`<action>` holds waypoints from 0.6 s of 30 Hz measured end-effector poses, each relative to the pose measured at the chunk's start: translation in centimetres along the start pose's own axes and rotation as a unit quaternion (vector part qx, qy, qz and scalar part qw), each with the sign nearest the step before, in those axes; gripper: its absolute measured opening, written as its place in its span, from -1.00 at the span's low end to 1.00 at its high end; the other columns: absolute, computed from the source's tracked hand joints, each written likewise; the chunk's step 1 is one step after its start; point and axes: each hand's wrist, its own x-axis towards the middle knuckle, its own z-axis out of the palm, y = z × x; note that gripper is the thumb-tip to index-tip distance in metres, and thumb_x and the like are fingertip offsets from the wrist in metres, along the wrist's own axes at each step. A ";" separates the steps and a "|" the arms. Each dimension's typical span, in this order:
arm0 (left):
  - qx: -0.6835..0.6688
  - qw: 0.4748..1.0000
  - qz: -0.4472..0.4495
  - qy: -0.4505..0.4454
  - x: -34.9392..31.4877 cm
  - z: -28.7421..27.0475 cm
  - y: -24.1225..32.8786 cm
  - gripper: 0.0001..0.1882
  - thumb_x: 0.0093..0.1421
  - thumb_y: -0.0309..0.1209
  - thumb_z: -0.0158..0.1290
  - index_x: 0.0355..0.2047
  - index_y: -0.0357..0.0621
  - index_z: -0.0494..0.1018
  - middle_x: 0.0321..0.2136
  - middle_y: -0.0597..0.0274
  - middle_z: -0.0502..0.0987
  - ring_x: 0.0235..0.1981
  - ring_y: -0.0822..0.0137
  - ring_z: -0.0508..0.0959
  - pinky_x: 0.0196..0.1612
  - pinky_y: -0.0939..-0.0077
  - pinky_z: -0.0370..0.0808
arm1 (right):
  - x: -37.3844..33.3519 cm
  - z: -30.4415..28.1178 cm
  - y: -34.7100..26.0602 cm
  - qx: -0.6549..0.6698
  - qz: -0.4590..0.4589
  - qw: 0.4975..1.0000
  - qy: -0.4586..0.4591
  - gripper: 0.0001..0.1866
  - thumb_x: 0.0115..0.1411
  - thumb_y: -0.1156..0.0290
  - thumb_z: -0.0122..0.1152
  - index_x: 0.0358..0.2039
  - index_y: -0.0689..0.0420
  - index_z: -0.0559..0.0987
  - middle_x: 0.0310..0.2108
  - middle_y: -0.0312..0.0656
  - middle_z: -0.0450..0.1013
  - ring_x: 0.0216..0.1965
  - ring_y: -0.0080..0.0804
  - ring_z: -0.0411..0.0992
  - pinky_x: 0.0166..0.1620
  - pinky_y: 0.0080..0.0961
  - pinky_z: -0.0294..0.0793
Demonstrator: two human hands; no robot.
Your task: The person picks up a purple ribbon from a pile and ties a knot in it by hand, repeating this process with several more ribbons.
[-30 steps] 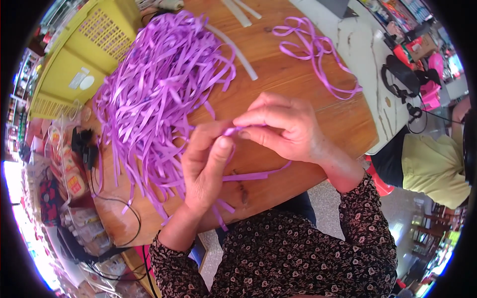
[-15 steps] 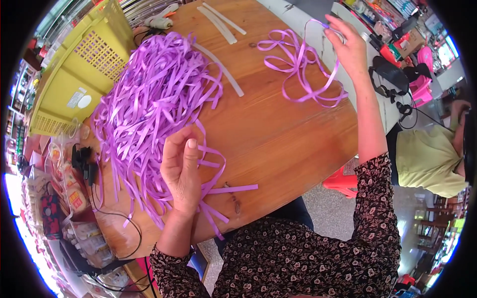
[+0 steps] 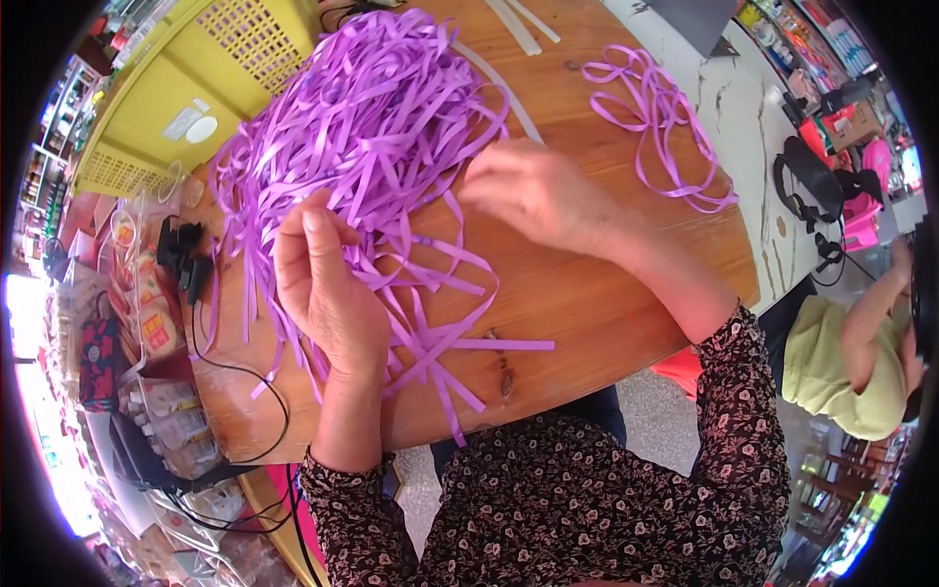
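A large heap of purple ribbons [image 3: 362, 127] covers the left part of the wooden table. In front of its near side is my left hand [image 3: 328, 289], fingers curled in and thumb raised against them. Whether a ribbon is pinched there cannot be made out against the purple behind. My right hand [image 3: 543, 201] hovers just right of the heap, slightly blurred, fingers loosely bent toward the left and nothing visible in them. A separate looped purple ribbon [image 3: 665, 122] lies at the table's far right edge, apart from both hands.
A yellow plastic crate [image 3: 161, 122] stands behind the heap at far left. Pale flat strips [image 3: 514, 27] lie on the wooden table [image 3: 597, 293]. A black cable [image 3: 279, 391] runs along the left edge. A marbled white surface [image 3: 748, 147] adjoins at right; beyond it sits another person [image 3: 846, 362].
My right hand has let go of the looped ribbon at far right and swung left toward the heap. My left hand stays by the heap, slightly shifted. The whole view has shifted.
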 end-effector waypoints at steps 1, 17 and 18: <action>-0.001 1.000 -0.004 0.015 0.3 -0.1 0.4 -0.79 0.30 -0.37 -0.06 -0.22 -0.27 0.45 -0.51 0.40 0.41 -0.49 0.61 0.30 -0.34 0.74 0.26 | 0.3 0.7 -0.6 -0.019 -0.072 0.997 -0.031 -0.90 0.03 0.49 0.23 -0.41 0.20 0.57 -0.32 -0.21 0.44 -0.25 -0.27 0.42 -0.18 -0.41 0.42; 0.060 0.990 -0.027 -0.127 -0.2 0.1 0.1 -0.86 0.22 -0.56 0.00 -0.21 -0.22 0.46 -0.30 0.35 0.48 -0.32 0.54 0.43 -0.25 0.69 0.38 | 0.6 2.7 -2.7 0.111 0.089 0.988 -0.053 -0.87 0.04 0.49 0.22 -0.38 0.20 0.50 -0.38 -0.22 0.44 -0.27 -0.32 0.43 -0.18 -0.40 0.42; 0.059 0.990 -0.024 -0.126 -0.3 0.0 0.3 -0.86 0.22 -0.56 0.00 -0.21 -0.22 0.46 -0.30 0.35 0.48 -0.32 0.54 0.43 -0.25 0.69 0.38 | 0.6 1.5 -3.1 0.110 0.086 0.989 -0.052 -0.87 0.04 0.49 0.22 -0.38 0.20 0.50 -0.38 -0.22 0.44 -0.27 -0.32 0.43 -0.18 -0.40 0.42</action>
